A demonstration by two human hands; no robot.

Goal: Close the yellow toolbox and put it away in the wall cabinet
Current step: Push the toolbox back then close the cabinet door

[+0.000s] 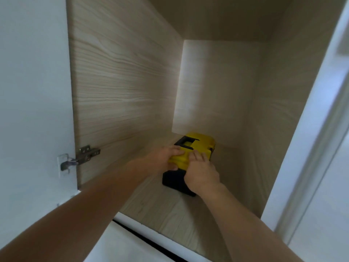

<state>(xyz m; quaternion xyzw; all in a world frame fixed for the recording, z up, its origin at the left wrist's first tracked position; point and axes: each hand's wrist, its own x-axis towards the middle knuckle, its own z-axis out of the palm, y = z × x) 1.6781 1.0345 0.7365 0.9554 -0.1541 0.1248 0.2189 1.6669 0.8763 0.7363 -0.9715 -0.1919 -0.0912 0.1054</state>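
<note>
The yellow toolbox (200,146), with a yellow lid, black handle and black base, stands closed on the floor of the open wall cabinet (166,210), towards the back. My left hand (164,157) grips the lid's near left corner, thumb underneath. My right hand (201,172) presses on the near end of the box, fingers on the lid's edge. Both arms reach deep into the cabinet.
The cabinet's wood-grain left wall (122,91) and back panel (213,87) enclose the space. A white door (34,91) hangs open on the left from a metal hinge (83,156). A white door edge (311,148) stands on the right.
</note>
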